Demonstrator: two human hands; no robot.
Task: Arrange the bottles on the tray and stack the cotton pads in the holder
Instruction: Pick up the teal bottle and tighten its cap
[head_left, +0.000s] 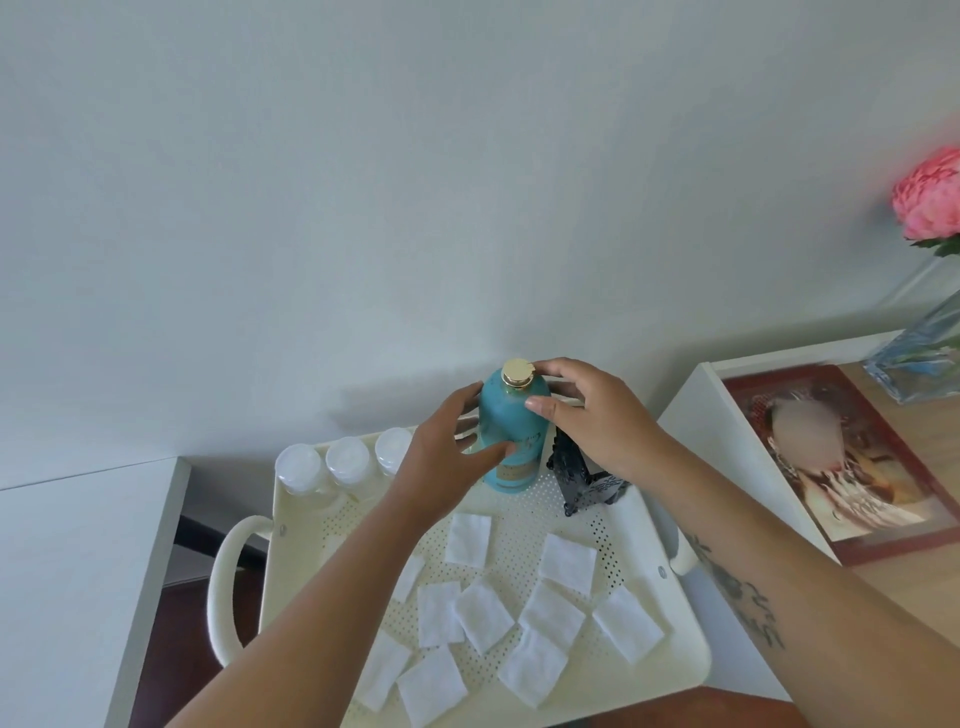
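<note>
A teal bottle (511, 423) with a gold cap stands upright at the back of the cream perforated tray (654, 587). My left hand (441, 467) wraps its left side and my right hand (587, 415) holds its shoulder near the cap. Three clear bottles with white caps (345, 462) line the tray's back left edge. A black ornate holder (579, 480) stands just right of the teal bottle, partly behind my right wrist. Several white square cotton pads (483, 616) lie scattered flat on the tray's front half.
The tray tops a cart with a looped handle (223, 587) on the left. A white surface (67, 571) lies left. On the right a wooden tabletop (924, 587) bears a framed picture (841, 467) and a glass vase (930, 353) with a pink flower. A wall stands right behind.
</note>
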